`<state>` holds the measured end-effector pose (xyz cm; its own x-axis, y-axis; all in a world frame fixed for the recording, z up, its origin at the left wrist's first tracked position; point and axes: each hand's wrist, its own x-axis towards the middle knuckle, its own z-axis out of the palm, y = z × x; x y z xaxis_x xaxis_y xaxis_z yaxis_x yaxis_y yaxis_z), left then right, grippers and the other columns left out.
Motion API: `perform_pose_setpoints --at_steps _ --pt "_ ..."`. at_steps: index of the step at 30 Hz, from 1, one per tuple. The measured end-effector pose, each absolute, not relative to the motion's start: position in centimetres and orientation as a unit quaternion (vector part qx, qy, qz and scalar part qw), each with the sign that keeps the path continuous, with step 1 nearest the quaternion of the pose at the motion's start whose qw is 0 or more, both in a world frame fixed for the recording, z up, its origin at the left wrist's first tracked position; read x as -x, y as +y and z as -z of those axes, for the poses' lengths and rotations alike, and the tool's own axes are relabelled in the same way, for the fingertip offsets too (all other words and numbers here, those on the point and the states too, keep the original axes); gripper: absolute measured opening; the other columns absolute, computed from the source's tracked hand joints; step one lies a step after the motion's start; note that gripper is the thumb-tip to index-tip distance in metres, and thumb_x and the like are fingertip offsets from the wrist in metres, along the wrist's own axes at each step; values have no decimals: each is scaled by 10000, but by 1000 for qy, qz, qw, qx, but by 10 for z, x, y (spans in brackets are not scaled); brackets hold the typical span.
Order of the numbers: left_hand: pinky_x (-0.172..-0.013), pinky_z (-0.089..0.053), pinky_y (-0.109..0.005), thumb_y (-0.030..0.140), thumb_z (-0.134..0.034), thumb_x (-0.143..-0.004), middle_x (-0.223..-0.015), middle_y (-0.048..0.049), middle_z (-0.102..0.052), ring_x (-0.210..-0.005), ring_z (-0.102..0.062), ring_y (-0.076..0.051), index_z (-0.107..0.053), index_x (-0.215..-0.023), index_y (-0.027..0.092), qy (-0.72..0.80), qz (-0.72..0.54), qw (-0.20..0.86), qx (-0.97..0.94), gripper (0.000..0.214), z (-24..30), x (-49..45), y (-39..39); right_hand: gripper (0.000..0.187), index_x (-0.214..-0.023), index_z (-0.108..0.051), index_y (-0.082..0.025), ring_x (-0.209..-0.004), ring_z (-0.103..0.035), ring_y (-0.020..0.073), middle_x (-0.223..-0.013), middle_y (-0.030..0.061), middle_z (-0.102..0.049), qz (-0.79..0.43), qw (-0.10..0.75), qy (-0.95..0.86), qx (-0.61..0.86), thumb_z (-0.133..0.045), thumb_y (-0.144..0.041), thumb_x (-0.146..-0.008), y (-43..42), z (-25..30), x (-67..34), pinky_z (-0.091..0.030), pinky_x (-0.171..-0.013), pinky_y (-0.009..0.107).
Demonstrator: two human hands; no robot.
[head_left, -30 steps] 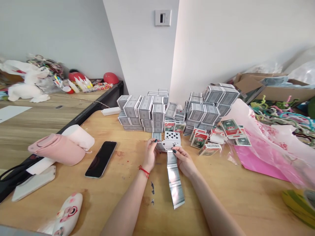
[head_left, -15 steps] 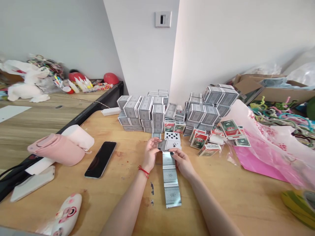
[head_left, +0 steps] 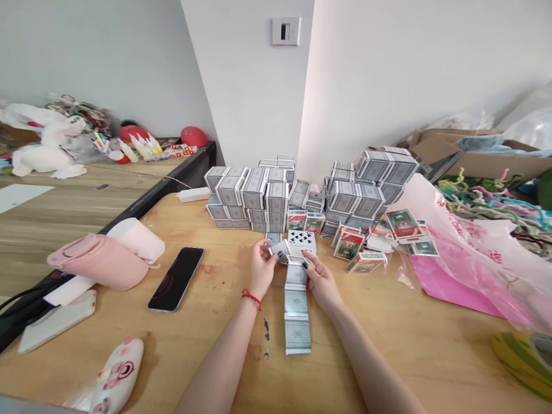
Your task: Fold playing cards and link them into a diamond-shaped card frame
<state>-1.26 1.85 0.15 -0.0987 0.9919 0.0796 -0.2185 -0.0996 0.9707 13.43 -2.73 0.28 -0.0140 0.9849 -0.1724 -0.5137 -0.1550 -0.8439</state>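
Note:
My left hand (head_left: 262, 269), a red string bracelet at its wrist, pinches a tilted playing card (head_left: 279, 248) between thumb and fingers. The thumb and fingers of my right hand (head_left: 320, 280) close on the upper end of a strip of joined playing cards (head_left: 296, 302). That strip runs down the table toward me, patterned grey-blue backs up. Just beyond my fingers lies a face-up spade card (head_left: 302, 237). Behind my left fingertips a card back (head_left: 273, 237) shows. Exactly how the card meets the strip's top is hidden by my fingers.
Stacked blocks made of cards (head_left: 254, 190) stand at the back, with another pile (head_left: 357, 195) to the right. Card boxes (head_left: 348, 246) lie before it. A phone (head_left: 176, 280) and pink visor (head_left: 101, 261) are left; pink plastic (head_left: 448, 270) and a tape roll (head_left: 521, 368) right.
The card in my left hand has tilted and now shows a white face. The strip's near end has shifted slightly away from me and to the left.

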Motion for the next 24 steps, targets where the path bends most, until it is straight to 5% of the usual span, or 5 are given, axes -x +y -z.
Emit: perform_pose_setpoints --at_steps 5,12,24 --pt "-618 -440 -225 223 -675 -631 -638 37 -554 -612 -556 -96 -496 -997 167 462 -610 527 -369 412 -5 16 22 358 -958 -602 -198 -699 -563 153 -739 8 -628 -660 585 -279 381 -720 -330 -646 -27 0 -134 -431 -676 265" --pt "-624 -439 -236 295 -676 -628 -783 -50 -639 -699 -587 -128 -589 -857 124 478 -633 505 -341 299 -2 19 25 401 -983 -600 -187 -602 -542 138 -646 -15 -608 -652 561 -318 398 -719 -355 -639 -29 -5 -134 -408 -583 243" --pt "-620 -427 -238 299 -680 -609 -768 -55 -657 -676 -574 -140 -667 -795 147 542 -574 465 -400 240 2 20 26 428 -1077 -542 -219 -640 -555 162 -672 -18 -616 -622 509 -438 403 -646 -389 -697 -36 -5 -124 -409 -610 273"
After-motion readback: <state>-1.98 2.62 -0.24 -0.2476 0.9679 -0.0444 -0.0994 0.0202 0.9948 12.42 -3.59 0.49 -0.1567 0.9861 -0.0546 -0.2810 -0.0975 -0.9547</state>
